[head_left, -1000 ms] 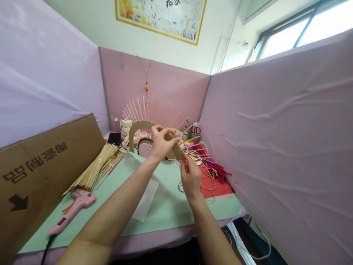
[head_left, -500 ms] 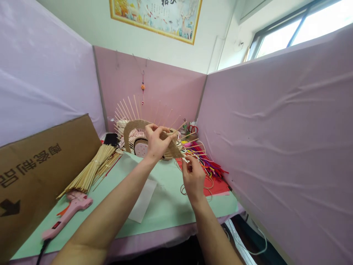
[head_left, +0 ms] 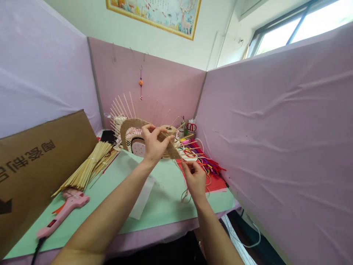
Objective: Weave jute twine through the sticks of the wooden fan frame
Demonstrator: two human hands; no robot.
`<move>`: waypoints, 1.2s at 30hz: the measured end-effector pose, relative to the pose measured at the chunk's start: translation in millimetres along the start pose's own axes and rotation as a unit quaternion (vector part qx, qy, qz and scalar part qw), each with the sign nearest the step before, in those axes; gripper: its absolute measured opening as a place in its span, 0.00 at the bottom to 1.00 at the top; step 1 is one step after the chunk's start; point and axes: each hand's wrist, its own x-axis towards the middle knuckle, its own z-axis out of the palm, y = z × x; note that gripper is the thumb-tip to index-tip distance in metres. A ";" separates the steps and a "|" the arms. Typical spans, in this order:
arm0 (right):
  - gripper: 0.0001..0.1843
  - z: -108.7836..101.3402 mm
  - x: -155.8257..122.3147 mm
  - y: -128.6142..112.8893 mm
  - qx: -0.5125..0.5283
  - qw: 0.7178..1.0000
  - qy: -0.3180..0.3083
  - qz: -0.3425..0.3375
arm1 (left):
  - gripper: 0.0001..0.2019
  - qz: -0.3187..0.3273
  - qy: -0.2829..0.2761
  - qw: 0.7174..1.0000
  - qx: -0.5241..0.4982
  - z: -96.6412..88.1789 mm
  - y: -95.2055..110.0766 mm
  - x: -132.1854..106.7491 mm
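My left hand (head_left: pixel 153 143) is closed on a curved woven twine band (head_left: pixel 127 128), its thumb and fingers pinching the band's right part. Thin wooden sticks (head_left: pixel 131 103) fan outward from the band like rays. Just below the band's right end is my right hand (head_left: pixel 195 180), with thumb and forefinger pinched together on what looks like the twine. Loose loops of twine (head_left: pixel 185 198) hang beside that hand, over the table. Part of the band is hidden behind my left hand.
A pink hot glue gun (head_left: pixel 62 213) and a bundle of sticks (head_left: pixel 85 167) lie at left by a cardboard box (head_left: pixel 41 162). White paper (head_left: pixel 142 200) rests mid-table. Red sheets (head_left: pixel 217 184), coloured pipe cleaners (head_left: pixel 206 158), red scissors (head_left: pixel 191 127) and a twine spool (head_left: pixel 168 129) are further back.
My right hand has moved slightly down and away from the band's end. My left hand keeps its hold on the band. The whole view has shifted a little.
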 end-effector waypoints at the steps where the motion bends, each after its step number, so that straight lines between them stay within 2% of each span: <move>1: 0.20 5.1 0.3 4.0 0.038 0.999 -0.009 0.025 | 0.10 -0.001 -0.001 1.000 -0.004 -1.6 2.1 -0.3; 3: 0.21 14.4 3.5 8.9 0.089 0.994 -0.019 0.053 | 0.10 -0.005 -0.009 1.000 -0.010 -5.2 7.2 0.3; 5: 0.20 20.7 9.6 8.2 0.119 0.991 -0.024 0.050 | 0.11 -0.015 -0.017 1.000 -0.014 -9.1 12.9 3.1; 9: 0.17 24.6 25.1 -6.8 0.142 0.988 -0.050 -0.024 | 0.11 -0.023 -0.023 0.999 -0.006 -14.5 20.3 17.2; 12: 0.18 26.2 36.0 -21.6 0.142 0.986 -0.033 -0.077 | 0.12 -0.004 -0.044 0.999 -0.009 -19.4 18.9 32.5; 16: 0.19 32.2 51.4 -37.0 0.139 0.987 -0.001 -0.076 | 0.17 0.093 -0.100 0.991 0.014 -35.7 13.3 42.6; 20: 0.20 38.7 65.5 -50.3 0.156 0.983 -0.011 -0.092 | 0.19 0.214 -0.069 0.966 0.128 -50.0 11.0 28.7; 23: 0.19 41.5 71.9 -60.4 0.167 0.981 -0.025 -0.099 | 0.20 0.325 -0.104 0.928 0.153 -47.4 7.2 17.4; 24: 0.19 42.0 73.3 -63.2 0.166 0.981 -0.027 -0.102 | 0.21 0.340 -0.110 0.920 0.160 -44.4 5.0 16.1; 29: 0.19 43.1 77.2 -70.4 0.153 0.982 -0.028 -0.108 | 0.29 0.339 -0.099 0.914 0.198 -30.5 -7.1 24.4; 36: 0.20 40.5 83.3 -68.6 0.126 0.985 -0.039 -0.111 | 0.30 0.338 -0.126 0.906 0.220 -24.4 -12.8 33.9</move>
